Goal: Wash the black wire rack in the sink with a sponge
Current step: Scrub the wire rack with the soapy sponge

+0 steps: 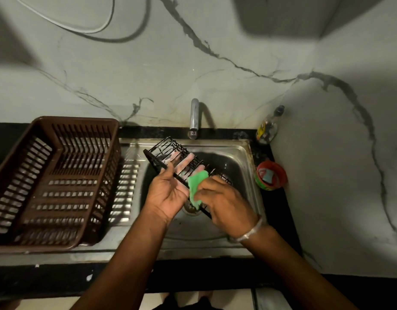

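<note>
A black wire rack (168,151) is held tilted over the steel sink (235,153), its far end up near the tap. My left hand (170,189) grips it from below, thumb over the near rail and soapy fingertips showing through the wires. In my right hand (222,200) is a green sponge (196,186), pressed against the rack's near rail at its middle. The lower right end of the rack is hidden behind my right hand.
A brown slatted plastic basket (48,184) sits on the drainboard to the left. The chrome tap (194,117) stands behind the sink, no water running. A red tub (271,175) and a bottle (269,126) stand on the black counter at right, beside the marble wall.
</note>
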